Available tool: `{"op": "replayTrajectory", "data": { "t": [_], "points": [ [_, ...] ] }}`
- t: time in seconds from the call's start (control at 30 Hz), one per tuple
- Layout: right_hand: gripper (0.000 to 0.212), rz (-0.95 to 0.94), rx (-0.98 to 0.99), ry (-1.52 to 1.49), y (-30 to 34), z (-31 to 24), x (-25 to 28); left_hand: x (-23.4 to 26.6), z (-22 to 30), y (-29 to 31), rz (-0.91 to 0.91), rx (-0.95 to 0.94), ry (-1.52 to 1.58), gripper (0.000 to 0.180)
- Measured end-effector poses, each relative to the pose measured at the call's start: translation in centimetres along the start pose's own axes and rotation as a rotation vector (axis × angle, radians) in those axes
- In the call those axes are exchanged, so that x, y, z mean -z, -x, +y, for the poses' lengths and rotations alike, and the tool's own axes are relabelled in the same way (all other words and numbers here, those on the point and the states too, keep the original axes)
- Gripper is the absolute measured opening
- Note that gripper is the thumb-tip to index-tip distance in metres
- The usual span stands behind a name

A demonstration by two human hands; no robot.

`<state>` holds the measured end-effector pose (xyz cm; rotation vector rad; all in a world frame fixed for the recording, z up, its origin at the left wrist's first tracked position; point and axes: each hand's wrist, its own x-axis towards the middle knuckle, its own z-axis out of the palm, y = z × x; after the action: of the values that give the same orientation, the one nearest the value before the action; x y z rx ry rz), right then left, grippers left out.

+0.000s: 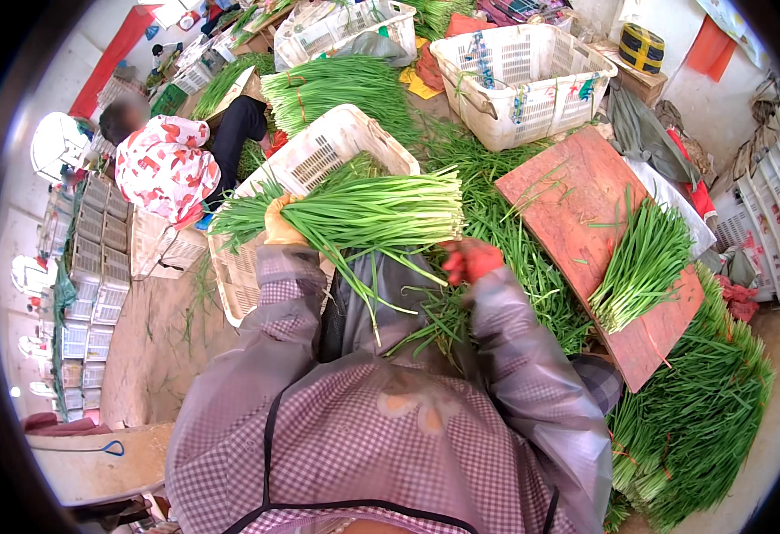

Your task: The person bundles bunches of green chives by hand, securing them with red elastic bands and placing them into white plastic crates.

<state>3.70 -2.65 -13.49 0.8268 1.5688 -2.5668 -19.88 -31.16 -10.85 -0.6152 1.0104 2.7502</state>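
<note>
A bunch of long garlic chives lies level across my lap, its pale cut ends to the right and leafy tips to the left. Closed round its leafy part is my left hand, in a yellowish glove. Several loose blades droop below the bunch. My right hand, in a red-orange glove, is just under the pale ends with its fingers curled; whatever they hold cannot be made out. Beneath the bunch stands a cream plastic crate with more greens inside.
To my right, a reddish board carries a smaller pile of chives. Large tied bundles lie beside it. Ahead are another bundle and a white crate. Another person sits at left. Loose greens cover the floor.
</note>
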Motion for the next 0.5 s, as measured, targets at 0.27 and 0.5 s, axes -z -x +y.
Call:
{"op": "replayTrajectory", "data": {
  "t": [0.27,0.5],
  "points": [
    [0.028,0.423,0.341,1.239,5.4,-3.3,7.2,1.2,-0.2,-0.6,0.018,0.025,0.000,0.016],
    [0.038,-0.786,0.441,0.723,10.1,3.4,-5.9,1.3,-1.3,-1.2,0.022,0.059,-0.055,0.025]
  ]
}}
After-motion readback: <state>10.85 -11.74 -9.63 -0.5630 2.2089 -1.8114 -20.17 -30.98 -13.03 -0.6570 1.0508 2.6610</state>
